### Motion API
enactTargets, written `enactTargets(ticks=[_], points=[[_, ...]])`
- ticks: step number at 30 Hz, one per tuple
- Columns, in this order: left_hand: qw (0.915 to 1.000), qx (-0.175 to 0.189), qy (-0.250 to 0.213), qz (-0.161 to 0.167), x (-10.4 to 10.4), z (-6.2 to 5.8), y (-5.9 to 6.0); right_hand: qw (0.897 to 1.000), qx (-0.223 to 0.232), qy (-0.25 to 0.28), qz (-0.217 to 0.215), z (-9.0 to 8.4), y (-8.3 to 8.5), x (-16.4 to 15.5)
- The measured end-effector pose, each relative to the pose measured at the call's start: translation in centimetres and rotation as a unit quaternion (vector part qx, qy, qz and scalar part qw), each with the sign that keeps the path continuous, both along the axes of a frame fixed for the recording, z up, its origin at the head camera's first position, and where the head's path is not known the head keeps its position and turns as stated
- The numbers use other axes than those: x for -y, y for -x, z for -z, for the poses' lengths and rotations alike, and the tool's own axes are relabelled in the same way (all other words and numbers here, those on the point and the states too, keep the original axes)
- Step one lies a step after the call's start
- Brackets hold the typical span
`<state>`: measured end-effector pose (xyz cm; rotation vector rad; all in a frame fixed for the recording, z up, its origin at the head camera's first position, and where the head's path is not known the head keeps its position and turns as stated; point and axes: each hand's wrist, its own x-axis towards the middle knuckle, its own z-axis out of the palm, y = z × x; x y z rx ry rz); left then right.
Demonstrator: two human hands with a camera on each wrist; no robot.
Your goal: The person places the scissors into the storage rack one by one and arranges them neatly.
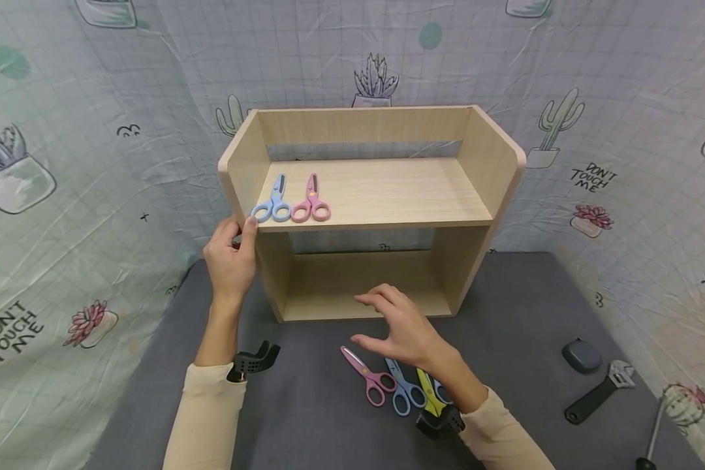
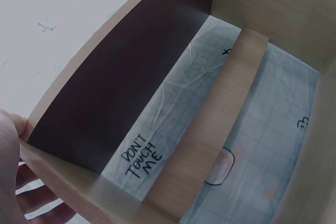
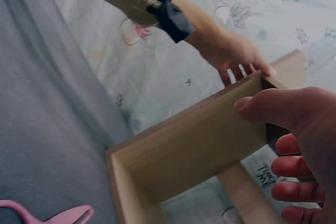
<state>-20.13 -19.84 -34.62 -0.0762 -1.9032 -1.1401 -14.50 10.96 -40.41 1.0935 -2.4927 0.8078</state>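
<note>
Head view, left grip: left hand (image 1: 230, 258) clasps the front left edge of the wooden shelf unit (image 1: 482, 163), thumb on the front of the side panel, fingers wrapped round its outer face.
Head view, right grip: right hand (image 1: 402, 326) hovers wide and relaxed, holding nothing, over the grey bench (image 1: 529, 313) just in front of the unit's lower opening.
Head view, nearest work: pink scissors (image 1: 369, 377) lie just below and nearer the person than the right grip, with blue scissors (image 1: 404, 390) and yellow scissors (image 1: 430, 393) beside them, partly under the wrist; long axes run diagonally, blades up-left, handles toward the person. Right hand clearly nearer than left.
Head view, upper shelf: blue pair (image 1: 275, 199) and pink pair (image 1: 311, 199) lie side by side, just right of the left grip, handles forward.
Left wrist view: only a palm edge on the panel corner; grip probably firm, view poor.
Right wrist view: right fingers (image 3: 262, 107) spread near the unit's edge, apparently not touching.
</note>
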Motion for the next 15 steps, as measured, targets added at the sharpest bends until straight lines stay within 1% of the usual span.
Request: enactTargets(ticks=[8, 15], points=[[1.0, -0.002, 0.002, 0.005, -0.1, 0.0, 0.0, 0.999, 0.009, -0.034, 0.015, 2.1, -0.6, -0.9], [1.0, -0.004, -0.007, 0.003, -0.1, -0.1, -0.1, 0.998, 0.01, -0.059, 0.016, 4.1, -0.9, -1.4]])
